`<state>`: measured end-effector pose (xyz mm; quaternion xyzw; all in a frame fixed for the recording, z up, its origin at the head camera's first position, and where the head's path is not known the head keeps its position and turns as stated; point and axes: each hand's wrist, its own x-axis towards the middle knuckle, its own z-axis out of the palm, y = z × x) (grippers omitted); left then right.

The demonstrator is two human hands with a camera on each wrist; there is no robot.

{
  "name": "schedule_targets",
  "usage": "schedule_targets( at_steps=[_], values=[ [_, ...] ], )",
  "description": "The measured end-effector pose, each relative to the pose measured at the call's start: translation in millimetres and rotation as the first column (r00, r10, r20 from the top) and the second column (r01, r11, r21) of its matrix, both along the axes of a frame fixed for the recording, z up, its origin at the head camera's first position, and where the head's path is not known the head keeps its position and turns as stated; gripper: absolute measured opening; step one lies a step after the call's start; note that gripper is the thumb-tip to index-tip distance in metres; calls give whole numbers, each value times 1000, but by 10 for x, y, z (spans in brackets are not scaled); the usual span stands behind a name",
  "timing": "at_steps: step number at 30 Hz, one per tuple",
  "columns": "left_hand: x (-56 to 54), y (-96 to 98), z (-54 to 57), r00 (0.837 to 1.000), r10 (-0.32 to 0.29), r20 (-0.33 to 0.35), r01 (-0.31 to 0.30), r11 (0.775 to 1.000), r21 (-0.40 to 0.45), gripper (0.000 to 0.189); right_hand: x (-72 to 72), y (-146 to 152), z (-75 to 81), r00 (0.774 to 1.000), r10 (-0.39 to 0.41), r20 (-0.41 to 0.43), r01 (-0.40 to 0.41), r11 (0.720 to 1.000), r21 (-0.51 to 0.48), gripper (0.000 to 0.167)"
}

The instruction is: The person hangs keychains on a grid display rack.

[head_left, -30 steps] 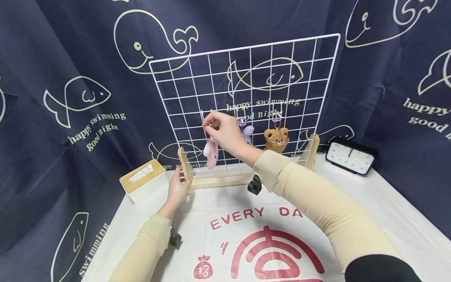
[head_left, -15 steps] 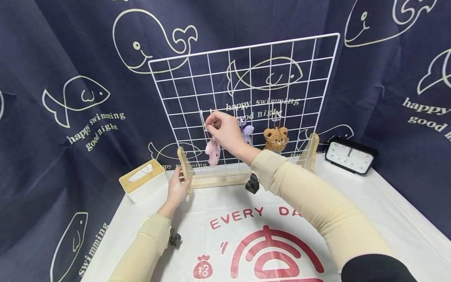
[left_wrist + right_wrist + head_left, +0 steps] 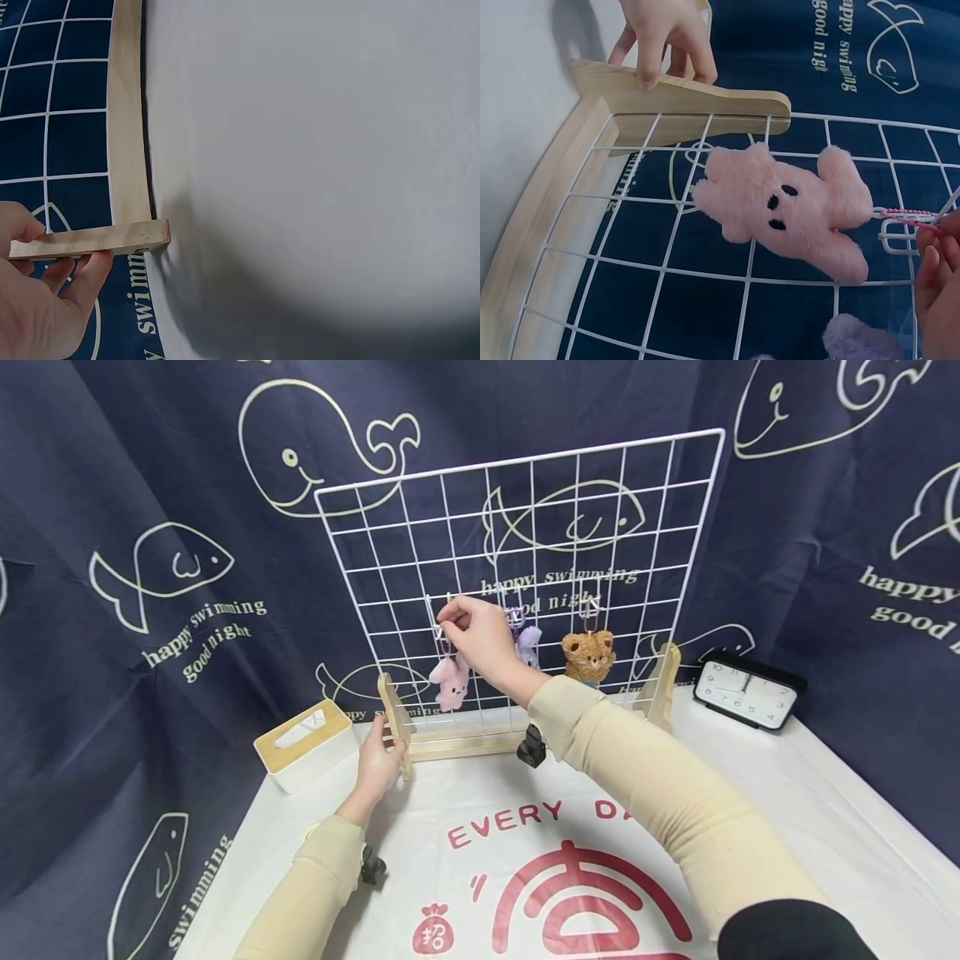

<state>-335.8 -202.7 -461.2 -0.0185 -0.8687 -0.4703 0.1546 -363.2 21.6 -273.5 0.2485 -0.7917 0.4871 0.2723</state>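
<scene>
In the head view my right hand (image 3: 483, 639) is at the left part of a white wire grid (image 3: 510, 560). Its thumb and index finger pinch the pink bead chain (image 3: 907, 215) of a pink plush rabbit keychain (image 3: 452, 682), right at a white wire hook (image 3: 900, 238). The rabbit hangs below the fingers, its face toward the right wrist camera. My left hand (image 3: 377, 762) holds the wooden side foot (image 3: 97, 238) of the grid's stand, thumb on one face and fingers on the other.
Right of the rabbit, a purple plush keychain (image 3: 528, 643) hangs partly behind my right hand. Further right hangs a brown bear keychain (image 3: 588, 656) on its hook. A tissue box (image 3: 307, 743) stands left of the stand, and a black-framed clock (image 3: 746, 692) stands at the right.
The pink rabbit has swung and turned, and now shows its face more. My right hand has shifted very slightly to the right along the grid. The left hand has stayed on the foot.
</scene>
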Motion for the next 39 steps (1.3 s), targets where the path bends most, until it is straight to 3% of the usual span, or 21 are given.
schedule_targets(
  at_steps=[11, 20, 27, 34, 39],
  values=[
    [9, 23, 6, 1000, 0, -7, 0, 1000, 2, 52, 48, -22, 34, 997, -70, 21, 70, 997, 25, 6],
    [25, 37, -11, 1000, 2, 3, -2, 1000, 4, 52, 80, -17, -1, 997, -79, 9, 78, 996, 30, 6],
    [41, 0, 2, 1000, 3, 3, -3, 1000, 11, 50, 181, -2, -54, 1000, -22, 3, 22, 999, -30, 4],
    [31, -12, 98, 1000, 4, 2, -4, 999, -49, 46, 321, 58, -103, 996, 79, 38, -75, 991, -110, 7],
    [124, 8, 190, 993, 113, -21, -115, 986, -118, 42, 435, 107, -179, 985, 150, 81, -145, 987, -62, 12]
  ],
)
